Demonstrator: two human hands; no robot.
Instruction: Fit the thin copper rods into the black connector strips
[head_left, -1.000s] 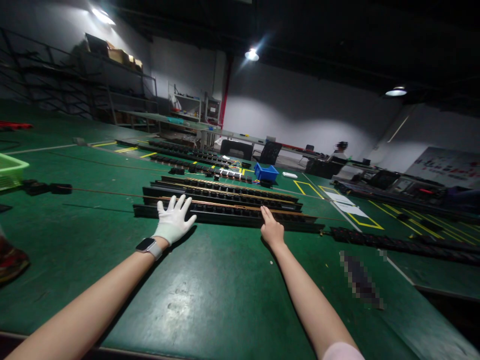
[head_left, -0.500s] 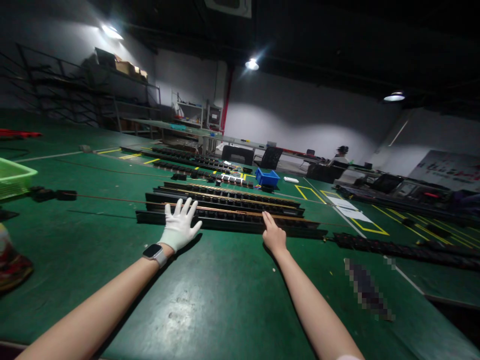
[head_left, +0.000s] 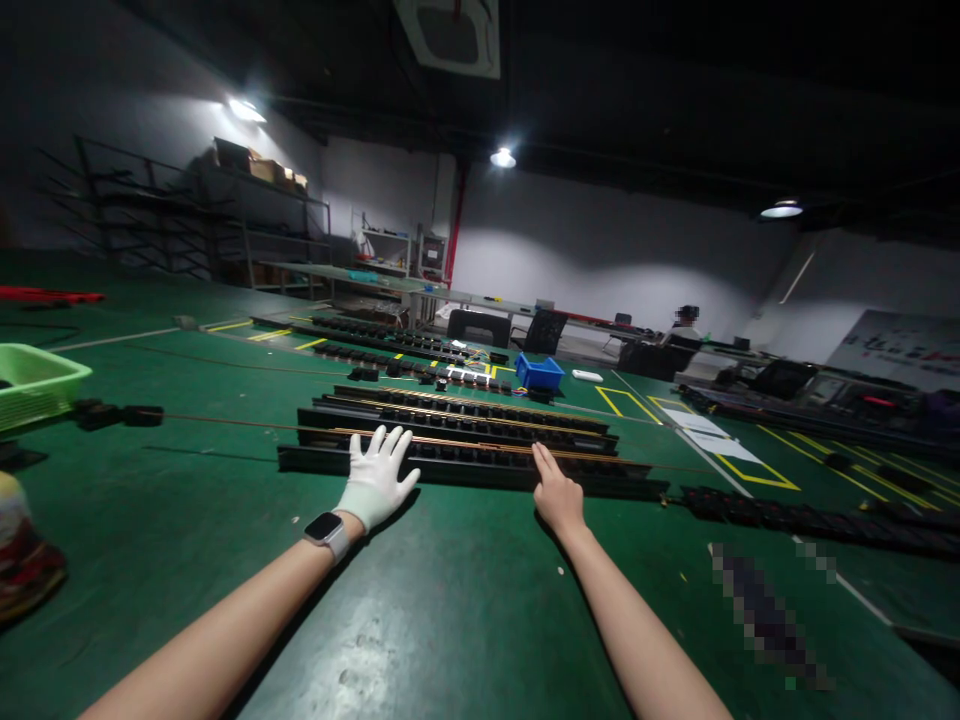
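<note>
1. The left hand (head_left: 377,479), in a white glove, lies flat with fingers spread wide, fingertips resting on the near edge of the nearest black rail (head_left: 465,465); it grips nothing.
2. A smartwatch (head_left: 328,530) sits on that wrist.
3. The right hand (head_left: 557,494), bare, is stretched out palm down, fingers straight and together, their tips touching the same rail further right; nothing is held.
4. That rail lies across the green table (head_left: 450,610), well out in front of the person, with a thin copper rod (head_left: 315,429) running along its top.
5. Two more black rails (head_left: 465,412) lie parallel just behind it.
6. A blue bin (head_left: 539,372) stands further back; a green basket (head_left: 34,382) sits at far left.
7. A person (head_left: 684,322) sits at a distant bench.
</note>
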